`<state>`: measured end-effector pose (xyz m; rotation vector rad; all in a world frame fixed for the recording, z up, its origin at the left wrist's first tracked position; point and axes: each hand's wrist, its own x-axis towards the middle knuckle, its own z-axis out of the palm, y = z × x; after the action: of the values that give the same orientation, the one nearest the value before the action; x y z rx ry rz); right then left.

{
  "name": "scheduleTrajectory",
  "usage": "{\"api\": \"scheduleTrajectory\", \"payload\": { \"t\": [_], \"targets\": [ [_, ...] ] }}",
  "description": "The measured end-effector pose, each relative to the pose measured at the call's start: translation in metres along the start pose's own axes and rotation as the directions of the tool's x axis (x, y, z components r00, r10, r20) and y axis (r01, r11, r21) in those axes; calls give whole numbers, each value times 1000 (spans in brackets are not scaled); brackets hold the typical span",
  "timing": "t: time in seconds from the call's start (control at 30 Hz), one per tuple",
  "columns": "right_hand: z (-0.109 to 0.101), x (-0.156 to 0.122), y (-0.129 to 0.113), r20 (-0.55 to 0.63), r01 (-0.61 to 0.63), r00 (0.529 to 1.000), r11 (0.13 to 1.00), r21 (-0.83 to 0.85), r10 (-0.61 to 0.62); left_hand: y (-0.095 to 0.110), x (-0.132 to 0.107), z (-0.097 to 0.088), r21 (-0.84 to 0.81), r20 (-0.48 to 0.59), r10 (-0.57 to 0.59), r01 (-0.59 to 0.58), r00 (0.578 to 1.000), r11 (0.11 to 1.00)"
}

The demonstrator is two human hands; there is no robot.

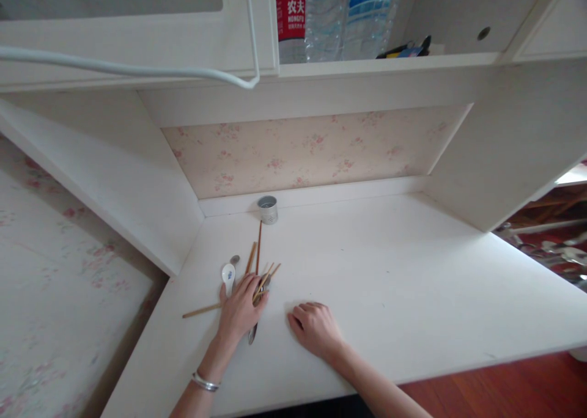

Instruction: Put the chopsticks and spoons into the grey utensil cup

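Note:
My left hand (pixel 240 308) lies on the white desk (pixel 389 283) over a loose bunch of wooden chopsticks (pixel 257 262), its fingers closing on a few of them. A metal spoon (pixel 252 333) pokes out from under that hand. A white ceramic spoon (pixel 228 275) and a second small spoon (pixel 234 260) lie just left of the fingers. One chopstick (pixel 200 311) sticks out to the left. My right hand (pixel 314 327) rests beside it on the desk, fingers curled under, with nothing visible in it. A small metal cup (pixel 268 209) stands at the back wall.
A white shelf unit surrounds the desk; water bottles (pixel 339 14) stand on the upper shelf. A white cable (pixel 137 69) runs across the top left. A floral-covered bed (pixel 55 271) sits to the left, red wooden floor (pixel 504 387) at the lower right.

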<state>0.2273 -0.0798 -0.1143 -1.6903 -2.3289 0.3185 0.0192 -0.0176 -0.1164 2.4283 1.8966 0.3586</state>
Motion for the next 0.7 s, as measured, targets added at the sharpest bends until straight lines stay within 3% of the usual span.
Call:
{"api": "scheduleTrajectory", "payload": {
  "t": [0.23,0.43,0.7],
  "targets": [
    [2,1,0,-8,0,1000,1000,-4,0,-5,18,2,26,-23,95,-95,995,995],
    [3,0,1,-20,6,1000,1000,7,-6,-1,26,1,84,-60,62,-57,996,995],
    [1,-1,1,-22,-1,1000,998,62,2,1,20,-1,71,-19,49,-47,999,996]
  ]
}}
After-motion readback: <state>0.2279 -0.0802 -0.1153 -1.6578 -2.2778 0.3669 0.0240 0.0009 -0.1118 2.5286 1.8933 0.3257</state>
